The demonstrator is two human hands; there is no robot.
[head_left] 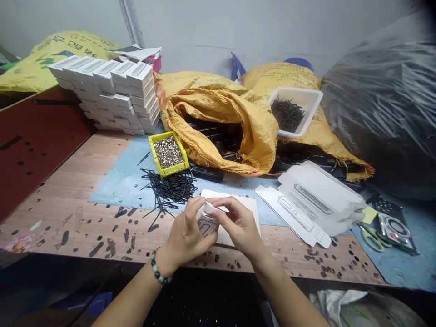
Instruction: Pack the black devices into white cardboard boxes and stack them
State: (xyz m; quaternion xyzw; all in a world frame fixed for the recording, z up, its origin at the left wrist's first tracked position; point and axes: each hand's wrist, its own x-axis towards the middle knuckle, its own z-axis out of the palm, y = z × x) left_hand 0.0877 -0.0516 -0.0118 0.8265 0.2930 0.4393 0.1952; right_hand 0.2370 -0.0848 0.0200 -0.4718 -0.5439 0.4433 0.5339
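we are gripping the white carton point(207, 224) with our left hand point(185, 232), over the left part of the pale board point(251, 206), while our right hand point(240, 223) is pinching its upper flap point(210, 209) from the right.

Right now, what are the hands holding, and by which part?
A white printed carton: left hand around its sides, right hand seemingly pinching its upper flap.

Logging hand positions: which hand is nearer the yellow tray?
Left. The left hand is in front of the yellow tray, slightly right; the right hand is farther right.
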